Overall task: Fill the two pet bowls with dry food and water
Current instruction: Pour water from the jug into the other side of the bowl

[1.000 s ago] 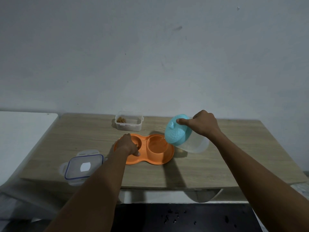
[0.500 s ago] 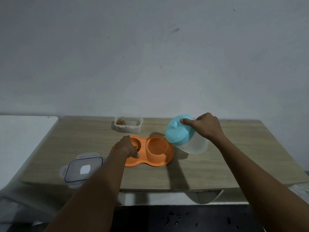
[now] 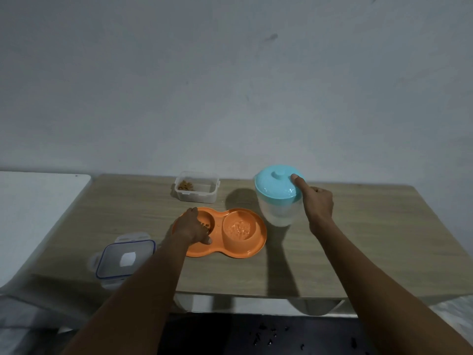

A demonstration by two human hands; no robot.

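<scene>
An orange double pet bowl (image 3: 257,248) lies in the middle of the wooden table (image 3: 358,242). Its right bowl holds rippling water; its left bowl shows a few brown kibbles beside my fingers. My left hand (image 3: 192,228) rests on the left bowl's rim and holds the dish down. A clear water jug with a turquoise lid (image 3: 277,194) stands upright right of the dish. My right hand (image 3: 316,202) grips the jug's side, the index finger lying on the lid.
A clear food container (image 3: 197,190) with a little kibble in it sits behind the dish. Its blue-rimmed lid (image 3: 124,261) lies at the table's front left. A white surface (image 3: 33,211) adjoins the table on the left. Dark crumbs dot the floor below.
The jug was tilted over the right bowl; my right hand has swung it upright and set it down to the right of the dish. My left hand has stayed on the dish.
</scene>
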